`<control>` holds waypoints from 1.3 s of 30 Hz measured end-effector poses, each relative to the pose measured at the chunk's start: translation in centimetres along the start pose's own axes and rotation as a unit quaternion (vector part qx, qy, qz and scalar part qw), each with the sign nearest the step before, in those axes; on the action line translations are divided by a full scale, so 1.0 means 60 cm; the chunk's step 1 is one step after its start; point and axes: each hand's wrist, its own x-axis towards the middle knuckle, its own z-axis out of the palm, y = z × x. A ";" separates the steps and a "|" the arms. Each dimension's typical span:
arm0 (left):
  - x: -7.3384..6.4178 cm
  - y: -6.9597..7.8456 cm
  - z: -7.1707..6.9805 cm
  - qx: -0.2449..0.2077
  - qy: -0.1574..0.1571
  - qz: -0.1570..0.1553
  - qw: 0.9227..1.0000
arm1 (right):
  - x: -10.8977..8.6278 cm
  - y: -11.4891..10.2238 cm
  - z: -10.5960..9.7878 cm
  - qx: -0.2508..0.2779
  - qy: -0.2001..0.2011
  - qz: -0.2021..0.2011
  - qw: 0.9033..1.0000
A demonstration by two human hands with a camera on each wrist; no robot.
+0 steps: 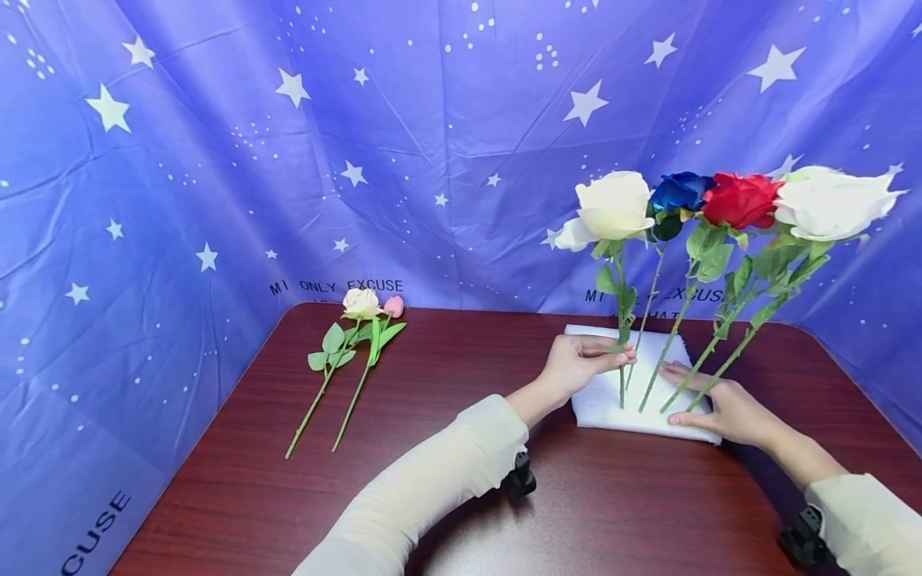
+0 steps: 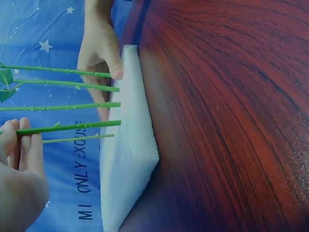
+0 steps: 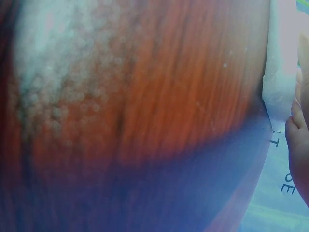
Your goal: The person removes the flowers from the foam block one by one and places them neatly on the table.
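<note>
A white foam block (image 1: 591, 404) lies on the table, with several artificial flower stems standing in its top. My left hand (image 1: 569, 370) pinches the stem (image 2: 72, 127) of a cream rose (image 1: 615, 206) between thumb and fingers, above the foam. The lower end of that stem meets the foam surface. My right hand (image 1: 738, 412) rests on the right side of the block, thumb and fingers spread and fairly straight around the stem bases. A blue rose (image 1: 680, 192), a red rose (image 1: 742, 200) and a large white rose (image 1: 835, 204) lean to the right above it.
A pale rose (image 1: 360, 304) and a pink tulip (image 1: 394, 306) lie side by side on the left of the dark red wooden table (image 1: 446, 376). Behind the table hangs a blue curtain (image 1: 446, 160) with white stars. Black wrist cameras sit under both sleeves.
</note>
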 end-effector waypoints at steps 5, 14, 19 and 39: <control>0.001 -0.002 -0.002 0.016 0.006 0.007 1.000 | 0.001 0.001 0.000 0.007 0.003 -0.005 1.000; -0.002 0.000 -0.002 0.031 0.042 0.010 0.999 | -0.001 0.000 0.000 0.011 0.002 0.001 1.000; -0.002 -0.002 0.000 0.043 0.072 0.021 0.996 | 0.000 -0.001 0.001 0.009 0.001 -0.004 1.000; -0.004 -0.002 0.002 0.025 0.114 0.057 0.992 | 0.000 -0.004 0.000 -0.001 0.010 -0.003 1.000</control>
